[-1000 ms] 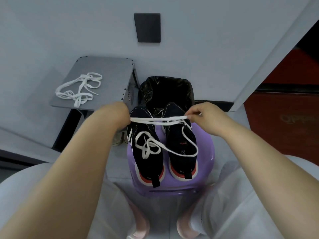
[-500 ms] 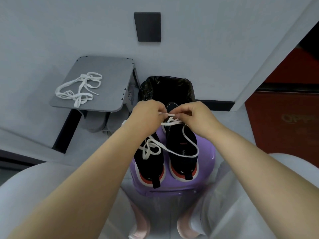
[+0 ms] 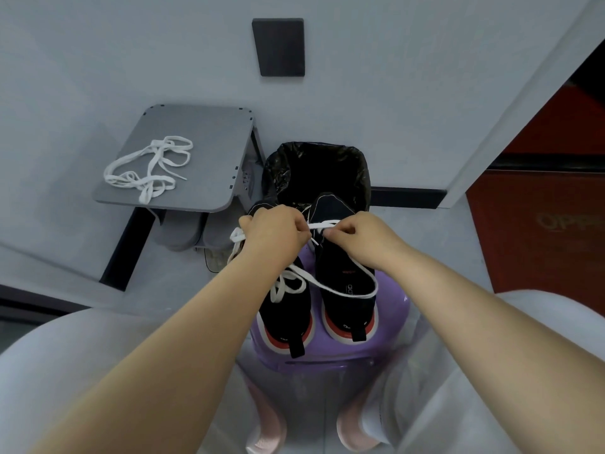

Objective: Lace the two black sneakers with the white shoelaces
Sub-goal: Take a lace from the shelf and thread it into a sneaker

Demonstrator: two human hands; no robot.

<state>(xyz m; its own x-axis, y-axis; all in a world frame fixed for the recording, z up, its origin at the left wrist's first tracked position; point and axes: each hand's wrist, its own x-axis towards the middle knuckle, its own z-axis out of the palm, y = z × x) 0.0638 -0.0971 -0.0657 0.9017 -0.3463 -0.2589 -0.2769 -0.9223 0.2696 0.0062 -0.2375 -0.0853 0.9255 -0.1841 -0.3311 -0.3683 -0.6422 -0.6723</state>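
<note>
Hands: left hand (image 3: 275,234) and right hand (image 3: 357,237), fingers curled, pinched one white shoelace (image 3: 322,224) between them, above far end of right sneaker (image 3: 343,267) on purple stool (image 3: 396,309); sneaker lay lengthwise away from person, right hand nearer.

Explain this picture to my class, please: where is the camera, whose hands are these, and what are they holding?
There is no machine here. A camera worn on a person's head looks down at their own bare hands. The left hand and right hand both pinch a white shoelace, which trails over two black sneakers. The left sneaker and right sneaker stand side by side on a purple stool. A spare shoelace lies on the grey side table. Behind stands a bin lined with a black bag.
</note>
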